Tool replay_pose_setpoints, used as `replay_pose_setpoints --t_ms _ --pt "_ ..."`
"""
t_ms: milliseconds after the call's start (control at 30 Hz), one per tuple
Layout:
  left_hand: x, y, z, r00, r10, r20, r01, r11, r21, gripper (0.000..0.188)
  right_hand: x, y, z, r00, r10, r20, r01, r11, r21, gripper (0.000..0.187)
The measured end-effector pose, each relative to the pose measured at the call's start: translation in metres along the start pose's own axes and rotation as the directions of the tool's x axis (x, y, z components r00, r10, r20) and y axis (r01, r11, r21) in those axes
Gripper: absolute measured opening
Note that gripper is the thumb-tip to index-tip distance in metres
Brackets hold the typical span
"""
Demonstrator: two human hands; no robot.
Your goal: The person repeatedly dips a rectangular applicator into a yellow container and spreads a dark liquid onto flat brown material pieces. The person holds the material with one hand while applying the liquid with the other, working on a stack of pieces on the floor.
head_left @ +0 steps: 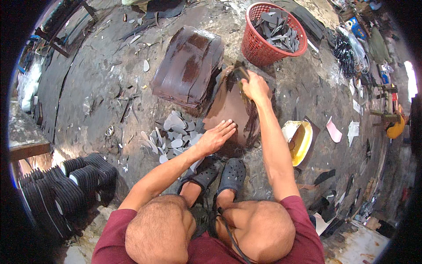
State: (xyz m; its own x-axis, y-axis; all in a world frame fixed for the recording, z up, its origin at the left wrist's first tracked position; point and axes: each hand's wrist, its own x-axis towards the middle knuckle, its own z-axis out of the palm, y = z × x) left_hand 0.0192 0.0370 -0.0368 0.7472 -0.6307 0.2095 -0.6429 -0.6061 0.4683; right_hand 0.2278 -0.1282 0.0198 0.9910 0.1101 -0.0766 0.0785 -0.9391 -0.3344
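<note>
Head view: brown sheet (pixel 225 105) directly under left hand, extending forward past fingertips. Left hand (pixel 218 135) palm down, flattened, gripping nothing. Right hand (pixel 256 86) curled round blurred brush-like tool (pixel 241 74) at sheet's far end. Blue packet (pixel 358 28), upper right: markings too small to read.
</note>
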Motion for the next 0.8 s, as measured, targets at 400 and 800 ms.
replay_pose_setpoints --t_ms 400,800 --pt "0.011 0.005 0.012 0.999 -0.040 -0.010 0.040 0.999 0.033 0.069 -0.045 -0.051 -0.025 0.751 -0.564 0.344 0.619 0.782 -0.071 0.044" --pt "0.012 0.005 0.011 0.996 -0.073 0.049 0.070 0.996 0.049 0.070 -0.021 -0.045 -0.034 0.816 -0.409 0.409 0.491 0.864 -0.114 0.038"
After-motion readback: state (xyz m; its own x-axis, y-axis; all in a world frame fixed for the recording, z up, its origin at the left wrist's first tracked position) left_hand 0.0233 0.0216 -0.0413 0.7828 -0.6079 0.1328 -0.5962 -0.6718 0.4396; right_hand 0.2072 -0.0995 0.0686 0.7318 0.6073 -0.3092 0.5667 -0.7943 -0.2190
